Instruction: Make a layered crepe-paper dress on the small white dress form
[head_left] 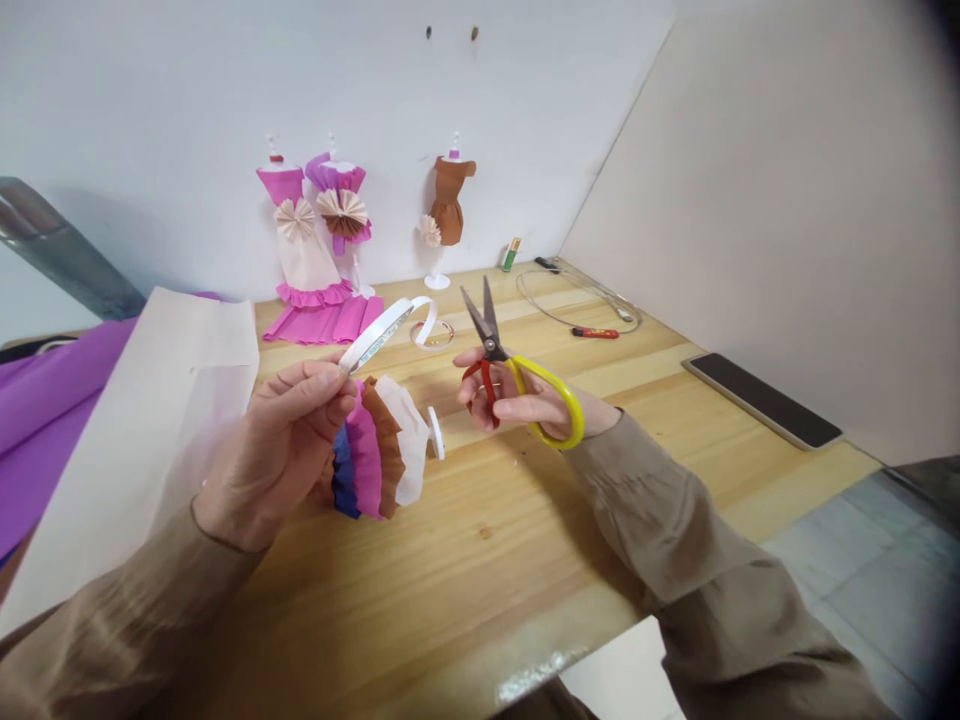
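We find the left hand [289, 430] hiding one end of the ruffled piece [367, 450]. Lettering on the white strip [375, 337] is too small for us. The left edge crops the purple material [67, 395], seemingly paper.

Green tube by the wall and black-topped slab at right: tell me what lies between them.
In the head view, a loosely looped thin cable lies between the green tube and the slab, with a red tool along its near side.
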